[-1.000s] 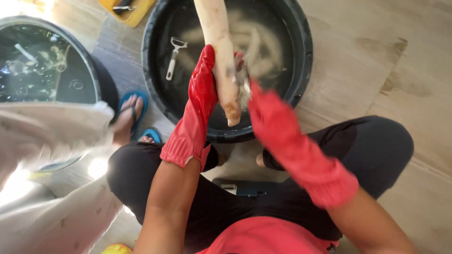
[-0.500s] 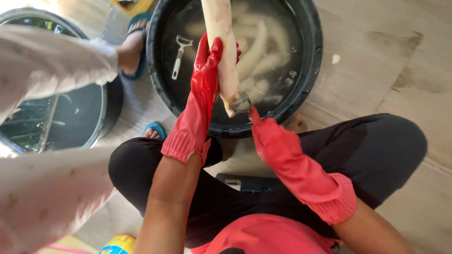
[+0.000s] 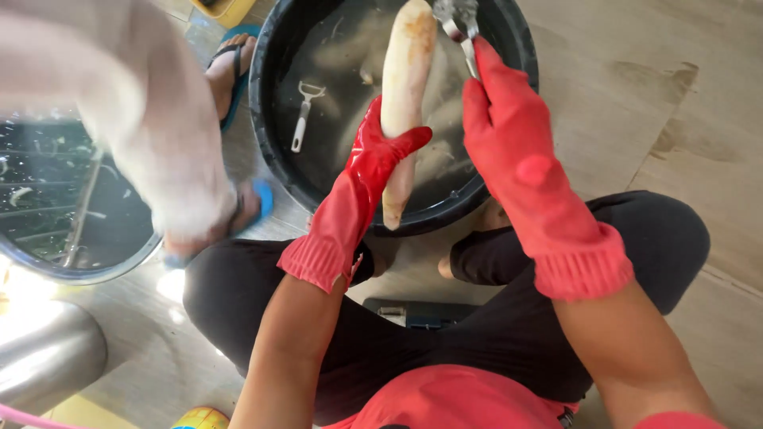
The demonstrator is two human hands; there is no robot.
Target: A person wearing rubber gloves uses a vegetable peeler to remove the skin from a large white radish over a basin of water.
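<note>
My left hand (image 3: 373, 163), in a red rubber glove, grips a long pale peeled root (image 3: 403, 95) held upright over a black tub (image 3: 274, 151) of water. In my right hand (image 3: 501, 119), also in a red glove, is a metal peeler (image 3: 459, 20) raised to the root's top end. More pale roots lie under the water in the tub. A second peeler (image 3: 302, 117) with a white handle floats at the tub's left side.
Another round basin (image 3: 71, 214) of dark water stands at the left. A second person's blurred pale sleeve (image 3: 135, 103) and sandalled feet (image 3: 230, 63) are between the two tubs. My legs in black trousers are folded below. The floor is pale wood.
My right hand has carried the peeler from the root's lower end up to its top end. The view has shifted and the other person's arm has swung across the upper left.
</note>
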